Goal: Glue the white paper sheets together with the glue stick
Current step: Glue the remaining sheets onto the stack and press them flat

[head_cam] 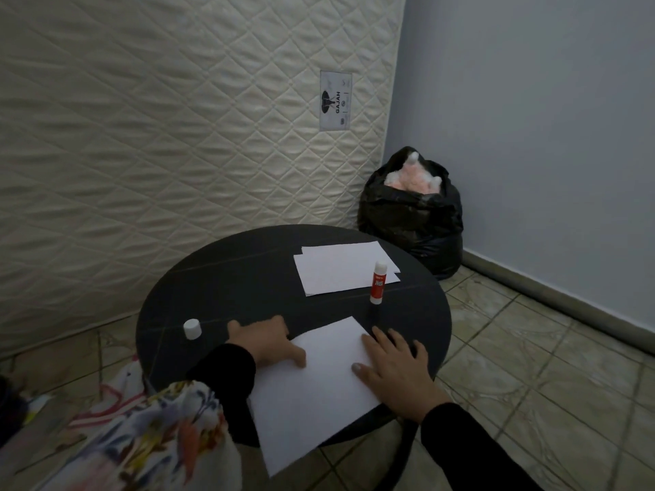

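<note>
Paper sheet overhangs table edge, left hand and right hand pressing flat.

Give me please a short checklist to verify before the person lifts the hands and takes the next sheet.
1. Both hands on the near white paper sheet: ok. The left hand rests at its left edge, the right hand lies flat on its right side.
2. Sheet fully supported: not ok. Its near corner hangs over the edge of the round black table.
3. Red and white glue stick within reach: ok, it stands upright beside the far stack of white paper sheets.
4. Small white cap: not ok, it is off and stands alone at the left.
5. Glue bond holding: cannot tell.
</note>
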